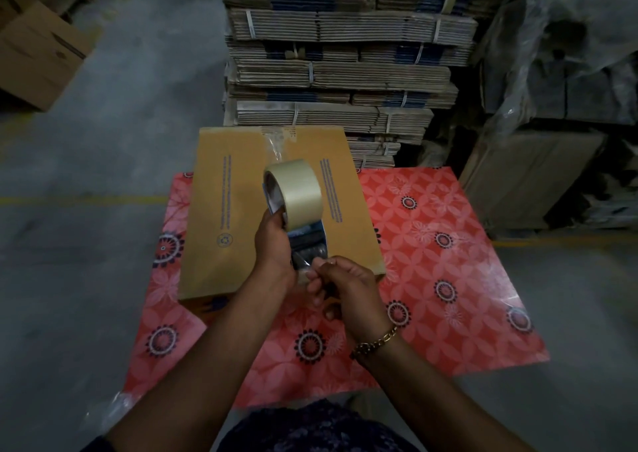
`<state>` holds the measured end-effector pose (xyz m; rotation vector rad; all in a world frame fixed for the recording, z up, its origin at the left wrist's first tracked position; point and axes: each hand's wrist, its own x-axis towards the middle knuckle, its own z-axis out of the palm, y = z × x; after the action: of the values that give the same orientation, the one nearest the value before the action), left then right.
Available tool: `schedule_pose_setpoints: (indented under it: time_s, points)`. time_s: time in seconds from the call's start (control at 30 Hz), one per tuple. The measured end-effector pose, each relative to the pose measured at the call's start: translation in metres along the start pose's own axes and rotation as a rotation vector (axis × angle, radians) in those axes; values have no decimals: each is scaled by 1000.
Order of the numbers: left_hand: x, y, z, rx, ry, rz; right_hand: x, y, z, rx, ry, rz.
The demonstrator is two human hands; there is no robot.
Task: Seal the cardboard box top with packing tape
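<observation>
Head view, flat carton stacks (340, 72) behind cardboard box (238, 217)

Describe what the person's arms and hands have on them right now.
Both forearms are bare, with no gloves and no sleeves in view. The right hand has a gold chain bracelet at the wrist. The left hand shows no jewellery or watch.

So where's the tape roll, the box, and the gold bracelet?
tape roll (303, 192): head view, on its outer curved face.
box (238, 210): head view, on its left top flap.
gold bracelet (374, 342): head view, on the chain links.
</observation>
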<state>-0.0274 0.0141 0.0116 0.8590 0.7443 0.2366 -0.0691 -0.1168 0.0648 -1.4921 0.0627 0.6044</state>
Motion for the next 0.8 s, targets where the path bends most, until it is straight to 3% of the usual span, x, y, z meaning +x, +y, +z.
schedule_pose_setpoints:
  time_s: [0.27,0.53,0.67,0.8]
  points:
    - [20,1,1,-10,38,-95,-20,13,-21,-48,-1,29]
    - [18,-14,24,171,-87,-237,-14,47,-54,-119,55,144]
    - [28,-29,41,345,-103,-60,-9,60,-69,-25,123,207]
    - [46,-45,36,672,-60,131,0,67,-81,12,169,217]
